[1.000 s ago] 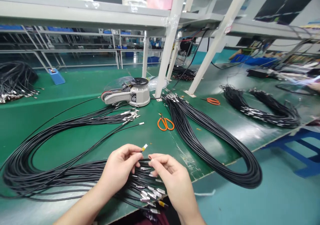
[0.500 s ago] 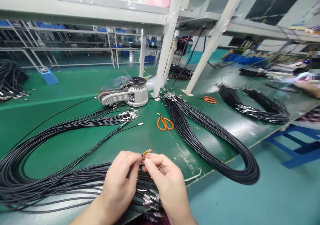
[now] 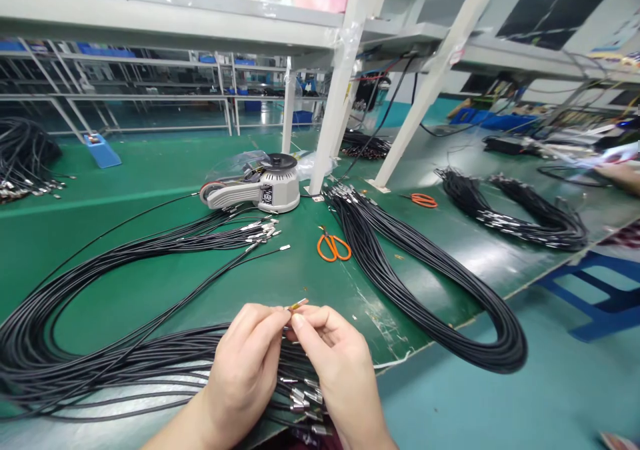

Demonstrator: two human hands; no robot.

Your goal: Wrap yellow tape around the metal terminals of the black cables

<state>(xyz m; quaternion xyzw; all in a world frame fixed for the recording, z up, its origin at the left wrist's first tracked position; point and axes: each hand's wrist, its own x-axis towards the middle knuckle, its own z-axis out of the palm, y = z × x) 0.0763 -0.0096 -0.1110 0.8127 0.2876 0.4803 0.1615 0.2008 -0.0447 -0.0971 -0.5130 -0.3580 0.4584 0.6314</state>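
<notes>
My left hand [image 3: 246, 363] and my right hand [image 3: 343, 370] meet over the front edge of the bench, fingertips pinched together. Between them is a cable end [image 3: 299, 305], a small metal tip with a yellowish band, pointing up and right. The fingers cover the rest of it. Left of and beneath my hands runs a bundle of black cables [image 3: 165, 350], looping round the left side. Their metal connectors [image 3: 300, 397] lie below, between my wrists. Orange-handled scissors [image 3: 333, 247] rest on the green bench beyond my fingers.
A grey tape dispenser [image 3: 277, 187] stands behind the left bundle. On the right, a looped cable bundle [image 3: 470, 317] hangs past the bench edge. White posts [image 3: 330, 103] carry a shelf above. A blue stool [image 3: 600, 297] and another person's hand [image 3: 620, 177] are at far right.
The left fingers have closed further over the cable end, so less of it shows. The whole view has shifted slightly. The bundles and scissors stay put on the bench.
</notes>
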